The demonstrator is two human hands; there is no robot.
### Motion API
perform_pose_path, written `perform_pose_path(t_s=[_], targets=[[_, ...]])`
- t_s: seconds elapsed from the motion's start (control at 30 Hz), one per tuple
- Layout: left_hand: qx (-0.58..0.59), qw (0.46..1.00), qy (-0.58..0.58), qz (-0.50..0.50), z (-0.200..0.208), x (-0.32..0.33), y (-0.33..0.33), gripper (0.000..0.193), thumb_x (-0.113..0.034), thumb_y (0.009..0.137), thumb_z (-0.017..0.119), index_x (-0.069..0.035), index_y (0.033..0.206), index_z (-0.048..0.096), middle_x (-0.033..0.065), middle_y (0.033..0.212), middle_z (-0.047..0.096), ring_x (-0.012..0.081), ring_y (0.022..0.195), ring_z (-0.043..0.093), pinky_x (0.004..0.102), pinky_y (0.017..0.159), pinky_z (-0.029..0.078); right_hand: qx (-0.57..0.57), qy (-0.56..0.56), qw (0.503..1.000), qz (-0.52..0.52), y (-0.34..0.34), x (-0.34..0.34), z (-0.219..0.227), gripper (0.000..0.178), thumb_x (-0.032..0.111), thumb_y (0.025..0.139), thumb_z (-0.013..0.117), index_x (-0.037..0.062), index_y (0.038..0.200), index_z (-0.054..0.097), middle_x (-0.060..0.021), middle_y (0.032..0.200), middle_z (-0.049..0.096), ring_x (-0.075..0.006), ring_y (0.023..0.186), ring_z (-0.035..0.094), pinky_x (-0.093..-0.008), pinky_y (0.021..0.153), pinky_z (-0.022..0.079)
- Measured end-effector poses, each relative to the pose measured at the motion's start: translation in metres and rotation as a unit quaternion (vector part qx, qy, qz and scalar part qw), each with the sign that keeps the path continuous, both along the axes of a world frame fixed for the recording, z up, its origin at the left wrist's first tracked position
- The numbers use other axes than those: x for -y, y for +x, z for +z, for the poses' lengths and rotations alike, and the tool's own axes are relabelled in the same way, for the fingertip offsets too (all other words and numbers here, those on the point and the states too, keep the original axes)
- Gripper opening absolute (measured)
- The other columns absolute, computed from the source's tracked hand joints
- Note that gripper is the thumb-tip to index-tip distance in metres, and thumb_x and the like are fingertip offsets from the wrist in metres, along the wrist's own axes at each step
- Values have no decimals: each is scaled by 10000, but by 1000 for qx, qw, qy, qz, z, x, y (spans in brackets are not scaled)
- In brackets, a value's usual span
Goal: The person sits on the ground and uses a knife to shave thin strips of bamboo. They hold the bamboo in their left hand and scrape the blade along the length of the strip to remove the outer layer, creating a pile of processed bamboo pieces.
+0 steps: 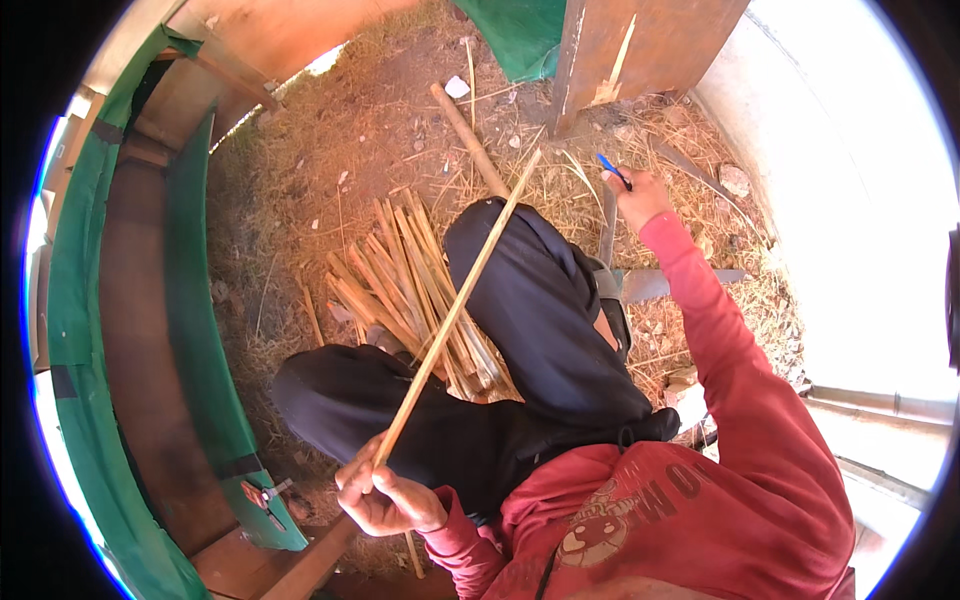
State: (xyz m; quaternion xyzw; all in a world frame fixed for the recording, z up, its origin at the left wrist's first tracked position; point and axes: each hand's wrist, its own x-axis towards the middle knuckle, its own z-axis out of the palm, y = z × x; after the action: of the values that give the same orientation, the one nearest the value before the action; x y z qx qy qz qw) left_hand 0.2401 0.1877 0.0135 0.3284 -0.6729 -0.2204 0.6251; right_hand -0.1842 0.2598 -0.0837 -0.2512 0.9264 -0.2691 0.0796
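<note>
My left hand [385, 495] grips the near end of a long, thin bamboo strip [455, 315] between thumb and fingers. The strip slants up and to the right across my legs, its far end close to my right hand. My right hand [640, 198] is closed around a slim blue-and-black tool [612, 168]; whether it is a knife or a pen I cannot tell. It appears apart from the strip. Beyond my crossed legs, a loose pile of similar split strips [405, 280] lies on the ground.
A round wooden pole [468, 138] lies on the dry, straw-strewn ground ahead. Past my right knee rests a flat metal blade [650, 284]. A brown wooden panel [635, 50] stands at the back. Green-covered boards [195, 300] curve along the left, and a white wall [840, 180] rises right.
</note>
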Motion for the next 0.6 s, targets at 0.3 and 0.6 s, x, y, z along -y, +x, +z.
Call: perform_pose_path(t_s=[0.3,0.6], targets=[[28,996,46,-71,-2,-7,-7,215,-79,869,738,30,945,569,235,917,668,288,827,689,348,738,590,5,-243,939,243,136,-31,117,243,274,947,621,32,935,599,-161,691,595,-312,580,616,-388,554,468],[74,993,29,-88,8,-23,-38,137,36,871,691,48,945,577,250,927,670,299,837,703,362,769,596,-1,-188,953,235,176,-14,83,236,237,912,681,9,935,623,-185,698,603,-357,607,617,-416,538,461]])
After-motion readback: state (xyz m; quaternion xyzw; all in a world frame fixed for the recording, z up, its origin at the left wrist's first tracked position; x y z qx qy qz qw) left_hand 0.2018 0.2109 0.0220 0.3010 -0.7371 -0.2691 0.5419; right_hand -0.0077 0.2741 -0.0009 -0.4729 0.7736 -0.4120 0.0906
